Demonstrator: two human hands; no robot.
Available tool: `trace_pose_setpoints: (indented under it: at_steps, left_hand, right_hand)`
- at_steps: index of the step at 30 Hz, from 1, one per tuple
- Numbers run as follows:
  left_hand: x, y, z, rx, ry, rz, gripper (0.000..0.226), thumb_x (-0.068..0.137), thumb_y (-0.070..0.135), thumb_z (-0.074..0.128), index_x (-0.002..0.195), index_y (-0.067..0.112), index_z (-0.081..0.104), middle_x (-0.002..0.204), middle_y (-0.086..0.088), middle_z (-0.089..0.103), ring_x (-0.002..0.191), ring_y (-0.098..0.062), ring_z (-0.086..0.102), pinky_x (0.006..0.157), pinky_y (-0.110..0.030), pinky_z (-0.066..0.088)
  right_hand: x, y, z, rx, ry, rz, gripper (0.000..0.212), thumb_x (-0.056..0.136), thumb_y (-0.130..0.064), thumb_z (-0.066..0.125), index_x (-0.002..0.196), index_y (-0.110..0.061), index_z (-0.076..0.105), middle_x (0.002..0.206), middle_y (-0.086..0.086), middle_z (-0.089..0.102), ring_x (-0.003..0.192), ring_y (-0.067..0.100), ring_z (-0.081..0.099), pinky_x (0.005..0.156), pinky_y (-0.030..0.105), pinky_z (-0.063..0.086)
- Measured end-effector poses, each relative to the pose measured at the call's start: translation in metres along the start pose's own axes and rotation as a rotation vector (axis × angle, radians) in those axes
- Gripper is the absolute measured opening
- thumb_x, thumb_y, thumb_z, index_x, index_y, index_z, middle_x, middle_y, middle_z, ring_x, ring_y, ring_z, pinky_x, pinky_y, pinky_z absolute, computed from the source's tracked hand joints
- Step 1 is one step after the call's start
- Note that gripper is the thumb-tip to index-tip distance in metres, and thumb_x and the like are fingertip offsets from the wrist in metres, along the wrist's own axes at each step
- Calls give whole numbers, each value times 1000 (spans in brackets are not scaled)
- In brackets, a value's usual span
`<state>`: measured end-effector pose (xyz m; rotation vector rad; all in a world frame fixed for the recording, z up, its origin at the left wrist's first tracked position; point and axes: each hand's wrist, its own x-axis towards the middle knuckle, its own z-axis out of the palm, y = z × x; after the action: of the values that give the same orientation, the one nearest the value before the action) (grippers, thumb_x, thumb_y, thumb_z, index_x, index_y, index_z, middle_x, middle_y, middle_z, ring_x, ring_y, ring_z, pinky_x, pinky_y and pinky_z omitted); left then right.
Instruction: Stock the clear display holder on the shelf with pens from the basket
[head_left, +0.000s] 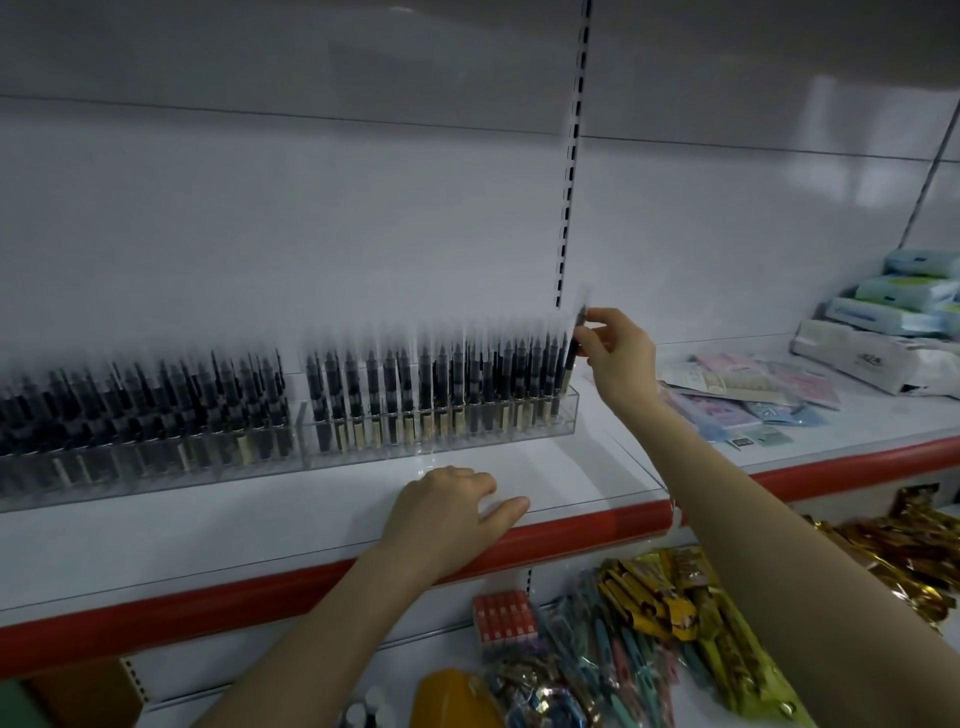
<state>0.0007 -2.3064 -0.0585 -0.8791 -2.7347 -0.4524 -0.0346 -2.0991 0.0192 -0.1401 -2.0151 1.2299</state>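
Left clear holder (156, 457) already packed with dark pens. Our left hand (447, 514) rests flat on white shelf (260, 525), fingers loosely spread, holding nothing. Right clear display holder (519, 421) nearly full. Our right hand (618, 348) pinches one pen (571, 348) at holder's far right end. Step, we judge: seating it. Next: lower straight into end slot. Basket not in view.

Dim, cool, even light, with few shadows. A pale glare patch sits on the back panel (831, 130) at 2 o'clock. Vertical motion blur smears the pens (436, 374) upward; the far-left ones are softest. Wide-angle distortion bends the shelf (311, 582) edge and the upright (571, 171).
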Motion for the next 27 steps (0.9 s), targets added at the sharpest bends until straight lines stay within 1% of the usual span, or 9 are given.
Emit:
trace_pose_setpoints:
  at_steps: [4,8,12,15,18,22,23,25,27]
  left_hand:
    - [0,-2,1,12,-6,1,57,87,65,37,106,20,64,111,4,64,104,-14,55,87,-29,46]
    - [0,-2,1,23,-3,2,54,88,63,39,106,19,64,110,4,64,104,-16,55,87,-30,46]
    - [0,-2,1,18,-24,-8,63,83,69,34,106,18,65,109,3,64,102,-16,55,85,-30,47]
    - [0,-2,1,24,-11,1,54,88,63,40,107,18,64,110,3,64,103,-16,55,86,-31,47]
    - [0,-2,1,22,-2,5,54,88,62,40,107,17,64,110,2,64,104,-17,55,86,-31,46]
    - [0,-2,1,34,-21,1,75,76,75,24,104,18,65,105,3,65,99,-15,56,83,-30,47]
    - [1,-3,2,37,-16,5,72,78,74,26,104,18,65,105,3,65,99,-15,56,82,-30,47]
    - [0,-3,2,30,0,10,61,85,67,36,104,17,65,104,3,65,99,-16,56,83,-30,47]
    - [1,-3,2,22,0,14,62,85,67,35,104,16,65,103,2,65,98,-17,56,82,-30,47]
  right_hand:
    - [-3,3,4,-61,-63,24,20,93,-11,54,111,-6,60,85,7,64,75,18,61,70,25,45]
    - [-7,11,5,-130,-111,52,21,93,-13,54,112,-5,60,87,9,65,77,21,61,70,25,44]
    - [-8,14,6,-136,-119,72,22,93,-12,53,113,-5,59,86,9,63,77,21,61,71,26,44]
    - [-8,15,7,-132,-116,78,21,93,-12,54,112,-5,59,89,13,65,77,21,60,73,31,48]
    - [-8,16,7,-124,-107,86,21,93,-12,54,112,-5,59,92,16,67,76,22,61,78,38,53]
    - [-8,16,9,-154,-113,84,24,93,-14,53,114,-4,58,94,17,67,79,24,62,81,41,53]
    - [-7,16,9,-161,-109,78,24,94,-14,53,115,-4,58,95,17,68,80,26,63,81,42,53]
    - [-8,16,10,-176,-110,82,26,94,-15,52,117,-3,57,97,18,68,84,28,64,82,43,53]
    - [-8,14,10,-190,-115,99,27,94,-15,52,118,-3,57,99,17,68,88,29,64,83,42,52]
